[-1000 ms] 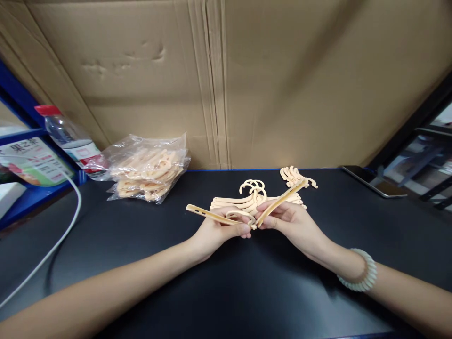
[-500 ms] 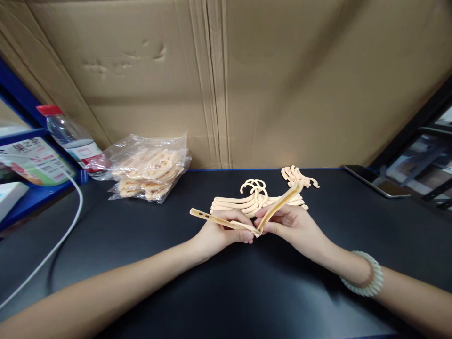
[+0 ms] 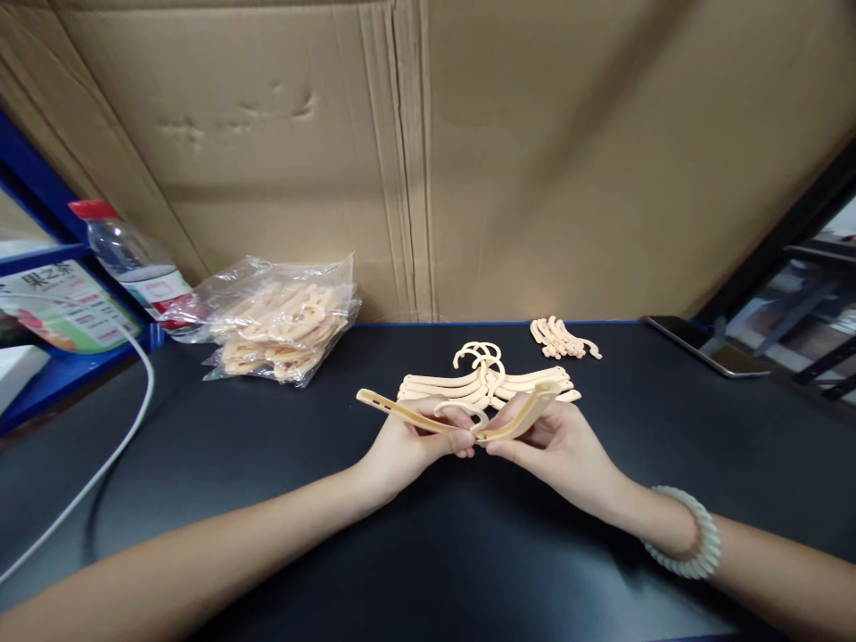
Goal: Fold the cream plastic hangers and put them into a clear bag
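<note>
Between my two hands is a cream plastic clothes hanger (image 3: 518, 426), its arms spread in a shallow V and its hook rising at the middle. My left hand (image 3: 418, 441) pinches it near the centre, with the left arm slanting out past the fingers. My right hand (image 3: 548, 437) grips the right arm close to the joint. The fingers partly hide that joint, so I cannot tell how the pieces fit. Just behind my hands, several like hangers (image 3: 445, 385) lie overlapped on the black table (image 3: 415, 553).
Loose hooks (image 3: 562, 339) lie in a pile at the back right, with a dark phone (image 3: 709, 346) farther right. Clear bags of hanger parts (image 3: 281, 321) stand at the back left beside a red-capped bottle (image 3: 137, 254). A white cable (image 3: 127, 437) crosses the left side.
The hanger's right arm has swung down and outward, widening the angle between the arms. The hook now shows more plainly between my hands.
</note>
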The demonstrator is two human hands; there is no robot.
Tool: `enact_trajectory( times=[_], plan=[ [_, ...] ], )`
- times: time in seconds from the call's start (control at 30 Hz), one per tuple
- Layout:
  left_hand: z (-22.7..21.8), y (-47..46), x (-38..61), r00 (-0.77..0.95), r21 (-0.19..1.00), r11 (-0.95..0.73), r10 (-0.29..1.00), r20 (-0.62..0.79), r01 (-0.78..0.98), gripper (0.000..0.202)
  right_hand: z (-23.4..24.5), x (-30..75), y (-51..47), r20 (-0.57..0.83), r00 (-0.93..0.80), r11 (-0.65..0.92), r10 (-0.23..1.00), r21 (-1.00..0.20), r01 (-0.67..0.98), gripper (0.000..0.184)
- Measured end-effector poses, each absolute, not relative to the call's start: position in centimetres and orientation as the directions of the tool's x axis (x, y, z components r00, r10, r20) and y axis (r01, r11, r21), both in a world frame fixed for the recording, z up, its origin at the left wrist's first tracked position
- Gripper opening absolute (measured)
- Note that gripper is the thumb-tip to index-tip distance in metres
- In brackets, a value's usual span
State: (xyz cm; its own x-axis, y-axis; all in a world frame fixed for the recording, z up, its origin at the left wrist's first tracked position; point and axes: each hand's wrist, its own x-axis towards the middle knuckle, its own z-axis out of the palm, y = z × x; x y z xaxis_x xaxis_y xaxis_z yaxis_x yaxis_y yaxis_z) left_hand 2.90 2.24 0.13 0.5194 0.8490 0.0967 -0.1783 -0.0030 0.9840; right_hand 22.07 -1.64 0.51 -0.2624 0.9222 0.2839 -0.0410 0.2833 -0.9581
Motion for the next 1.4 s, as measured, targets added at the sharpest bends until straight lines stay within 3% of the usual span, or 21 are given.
enact_trajectory(
  times=[0.33,0.5,0.67,0.8,0.87,0.93,1.0,1.13,1.23,1.4],
  plan=[
    [0.8,2.4,3.0,0.470,0.968,0.108,0.882,0.012,-0.228,0.022,1.8,24.2,0.0,0.216,-0.201,0.233,0.956,-0.970,0.064,0.025],
    [1.2,2.7,2.3,0.402,0.950,0.142,0.916,-0.019,-0.279,0.025,5.0,29.7,2.1,0.084,-0.373,0.193,0.924,-0.944,0.267,0.025],
    [0.8,3.5,1.6,0.218,0.979,-0.025,0.973,0.069,-0.202,0.021,5.8,32.4,2.5,0.024,-0.479,0.331,0.878,-0.753,0.569,0.022],
    [0.3,3.9,1.3,0.018,0.975,-0.221,0.975,0.221,-0.024,0.019,5.3,32.2,2.5,-0.016,-0.528,0.410,0.849,-0.609,0.679,0.010],
    [0.3,3.6,1.2,0.000,0.942,-0.314,0.949,0.317,0.119,0.015,5.2,32.0,2.5,-0.046,-0.543,0.424,0.839,-0.570,0.704,0.007],
    [0.5,3.0,1.3,0.087,0.860,-0.424,0.905,0.417,0.284,0.009,5.1,31.9,2.4,-0.065,-0.556,0.434,0.828,-0.554,0.711,0.007],
    [0.8,2.1,1.5,0.288,0.700,-0.585,0.811,0.509,0.409,0.005,5.1,31.8,2.3,-0.061,-0.575,0.459,0.816,-0.537,0.708,0.010],
    [1.0,0.9,1.9,0.702,0.289,-0.879,0.477,0.528,0.379,0.002,4.7,30.9,1.9,-0.078,-0.630,0.530,0.773,-0.465,0.709,0.016],
    [0.6,0.9,1.9,0.791,0.089,-0.925,0.363,0.493,0.369,0.009,4.5,30.2,1.6,-0.091,-0.635,0.553,0.767,-0.408,0.727,0.010],
    [0.1,2.1,1.6,0.770,-0.039,-0.883,0.385,0.508,0.467,0.019,4.6,29.7,1.5,-0.041,-0.513,0.476,0.858,-0.315,0.821,0.005]
  ],
)
